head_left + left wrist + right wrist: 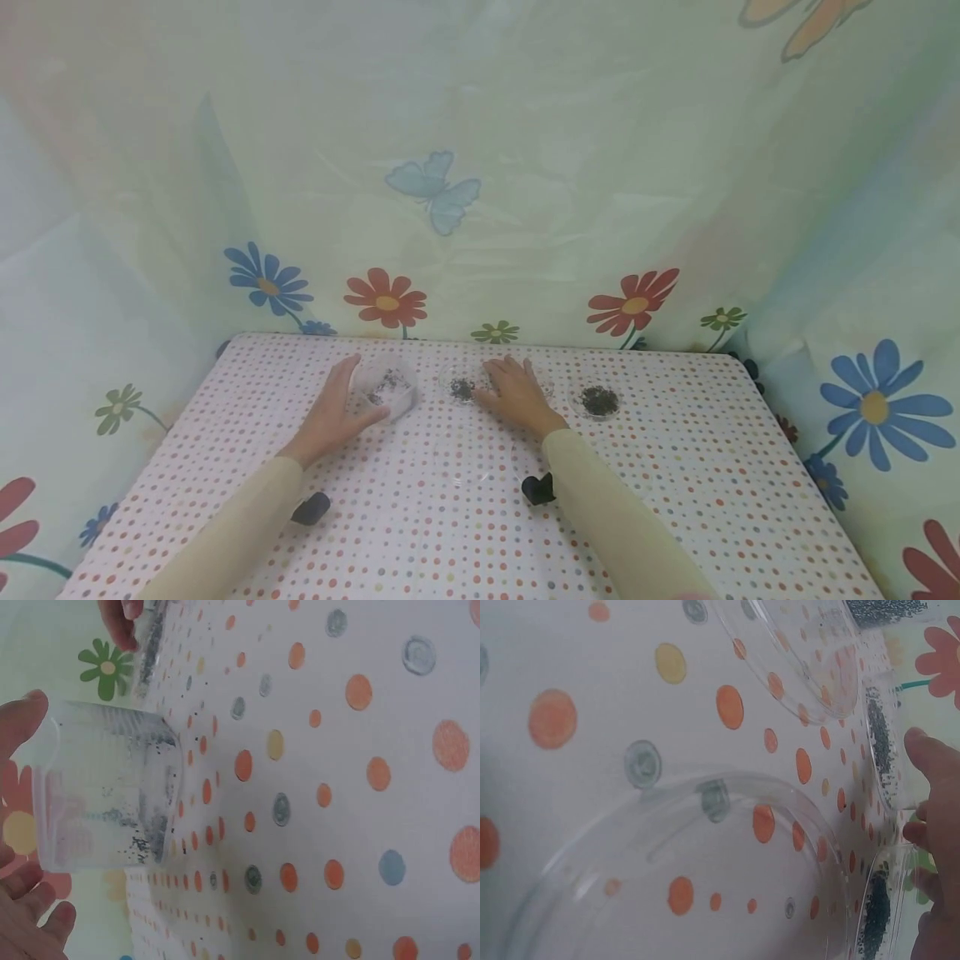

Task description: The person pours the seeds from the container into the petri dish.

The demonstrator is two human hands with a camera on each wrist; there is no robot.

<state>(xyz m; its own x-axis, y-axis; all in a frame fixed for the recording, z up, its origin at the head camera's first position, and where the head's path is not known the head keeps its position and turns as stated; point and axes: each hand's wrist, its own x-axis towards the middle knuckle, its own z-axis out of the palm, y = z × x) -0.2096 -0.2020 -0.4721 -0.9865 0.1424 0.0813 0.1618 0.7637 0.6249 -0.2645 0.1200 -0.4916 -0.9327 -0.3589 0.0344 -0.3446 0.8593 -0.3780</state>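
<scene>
A clear plastic tub (pixel 112 787) with dark grains low inside stands on the spotted tabletop. My left hand (pixel 333 417) spreads beside it, with the thumb near the rim and the fingers apart from its other side. Small clear round dishes holding dark grains stand to the right. Over them reaches my right hand (pixel 517 396), fingers spread, its thumb by the left dish (pixel 881 742). Partly behind that hand is the middle dish (pixel 874 915). Farther right stands another dish (pixel 600 402) of dark grains.
Clear round lid-like pieces lie nearer to me, one large in front of the right wrist (pixel 705 859) and another beside it (pixel 780 667). A flower-printed curtain (pixel 495 250) rises behind the table's far edge. Scattered grains lie by the tub.
</scene>
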